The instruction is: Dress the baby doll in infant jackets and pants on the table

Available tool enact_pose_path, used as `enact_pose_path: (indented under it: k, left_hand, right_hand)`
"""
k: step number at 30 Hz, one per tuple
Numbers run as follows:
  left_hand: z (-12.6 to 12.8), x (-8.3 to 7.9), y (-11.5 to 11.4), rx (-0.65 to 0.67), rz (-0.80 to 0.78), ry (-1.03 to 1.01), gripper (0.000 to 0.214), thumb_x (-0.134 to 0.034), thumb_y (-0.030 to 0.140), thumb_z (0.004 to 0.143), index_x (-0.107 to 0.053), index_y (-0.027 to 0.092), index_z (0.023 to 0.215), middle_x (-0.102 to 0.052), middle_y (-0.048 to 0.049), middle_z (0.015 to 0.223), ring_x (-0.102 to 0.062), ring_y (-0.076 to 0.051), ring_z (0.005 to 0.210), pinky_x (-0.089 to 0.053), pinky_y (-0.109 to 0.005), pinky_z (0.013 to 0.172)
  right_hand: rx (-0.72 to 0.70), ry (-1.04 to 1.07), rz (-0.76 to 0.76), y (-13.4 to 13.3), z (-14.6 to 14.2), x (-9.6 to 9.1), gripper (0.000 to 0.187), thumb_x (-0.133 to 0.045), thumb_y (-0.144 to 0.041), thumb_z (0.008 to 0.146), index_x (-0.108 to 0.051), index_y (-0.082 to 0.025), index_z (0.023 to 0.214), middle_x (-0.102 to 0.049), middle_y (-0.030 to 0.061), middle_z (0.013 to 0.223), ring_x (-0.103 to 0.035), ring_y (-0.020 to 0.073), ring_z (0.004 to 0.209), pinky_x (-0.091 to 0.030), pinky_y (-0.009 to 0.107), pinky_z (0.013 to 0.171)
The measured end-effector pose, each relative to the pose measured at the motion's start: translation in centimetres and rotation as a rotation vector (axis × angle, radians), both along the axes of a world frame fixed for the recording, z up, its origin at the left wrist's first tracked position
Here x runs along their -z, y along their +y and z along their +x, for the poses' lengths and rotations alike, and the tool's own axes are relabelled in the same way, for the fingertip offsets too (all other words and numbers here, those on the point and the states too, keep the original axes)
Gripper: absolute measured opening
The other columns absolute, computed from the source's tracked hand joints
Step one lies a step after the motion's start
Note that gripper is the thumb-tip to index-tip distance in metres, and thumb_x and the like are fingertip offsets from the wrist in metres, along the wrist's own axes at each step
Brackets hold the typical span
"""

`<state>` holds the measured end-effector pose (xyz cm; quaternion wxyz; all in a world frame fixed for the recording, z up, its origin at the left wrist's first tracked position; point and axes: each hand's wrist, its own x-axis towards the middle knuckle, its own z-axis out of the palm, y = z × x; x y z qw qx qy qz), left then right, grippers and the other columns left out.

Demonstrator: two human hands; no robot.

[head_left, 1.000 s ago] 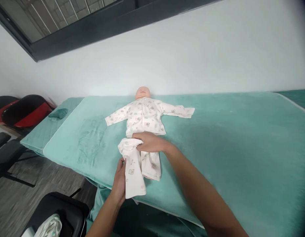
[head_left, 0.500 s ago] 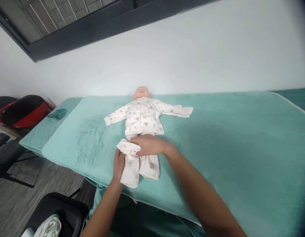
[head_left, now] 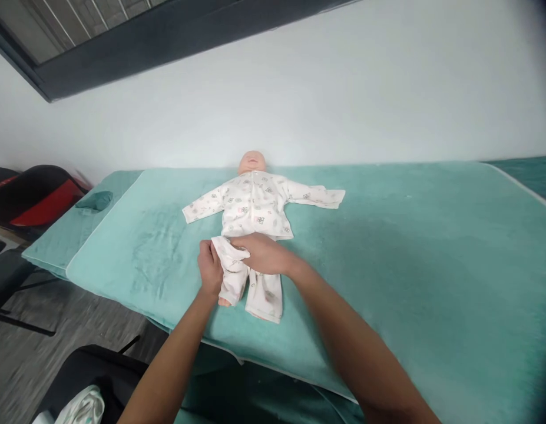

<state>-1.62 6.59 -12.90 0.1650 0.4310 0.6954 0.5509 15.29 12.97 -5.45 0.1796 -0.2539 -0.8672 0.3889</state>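
A baby doll point(head_left: 252, 162) lies on its back on the teal bed cover, wearing a white printed jacket point(head_left: 255, 203) with both sleeves spread out. Matching white printed pants point(head_left: 264, 294) cover its legs, and a bit of one foot point(head_left: 224, 302) shows at the left cuff. My left hand point(head_left: 210, 268) is closed on the left side of the pants' waist. From the right, my right hand point(head_left: 259, 253) pinches the waistband near its middle, its fingertips partly hidden by cloth.
The teal-covered bed point(head_left: 400, 265) stands against a white wall, with a face hole point(head_left: 95, 201) at its left end. A black chair point(head_left: 91, 365) at lower left holds a bundled white cloth point(head_left: 83, 406). Black and red chairs point(head_left: 43, 200) stand farther left.
My left hand has moved up and drawn the left side of the pants towards the jacket. The left cuff has risen, uncovering part of the foot. My right hand has shifted slightly upward.
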Motion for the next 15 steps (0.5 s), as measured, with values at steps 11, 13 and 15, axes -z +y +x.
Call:
enact_pose_path:
  k: [11,13,15]
  left_hand:
    - [-0.1,0.6,0.4,-0.049,0.002,0.075,0.021,-0.050,0.038,0.097,-0.048,0.024,0.081,-0.054,0.0024,0.069,-0.048,-0.016,0.064,-0.033,-0.028,0.062]
    - [0.0,0.5,0.3,-0.015,0.001,0.059,0.021,-0.049,0.040,0.097,-0.050,0.024,0.084,-0.057,0.0013,0.074,-0.051,-0.017,0.067,-0.036,-0.028,0.065]
    - [0.3,0.5,-0.2,0.003,0.016,0.040,0.023,-0.048,0.044,0.098,-0.052,0.023,0.090,-0.060,-0.0007,0.081,-0.055,-0.018,0.074,-0.040,-0.029,0.069]
  right_hand:
    - [0.386,0.142,0.063,0.0,-1.7,1.6,0.019,-0.047,-0.004,0.077,-0.051,-0.022,0.083,-0.065,0.0029,0.091,-0.059,0.0193,0.087,-0.040,0.028,0.076]
    - [0.425,0.133,0.079,0.1,-1.8,1.6,0.021,-0.049,-0.004,0.075,-0.050,-0.022,0.085,-0.064,0.0038,0.093,-0.058,0.0204,0.090,-0.040,0.029,0.080]
    - [0.437,0.139,0.078,0.2,-1.7,1.6,0.021,-0.050,-0.005,0.075,-0.049,-0.023,0.085,-0.063,0.0037,0.092,-0.057,0.0208,0.090,-0.040,0.030,0.081]
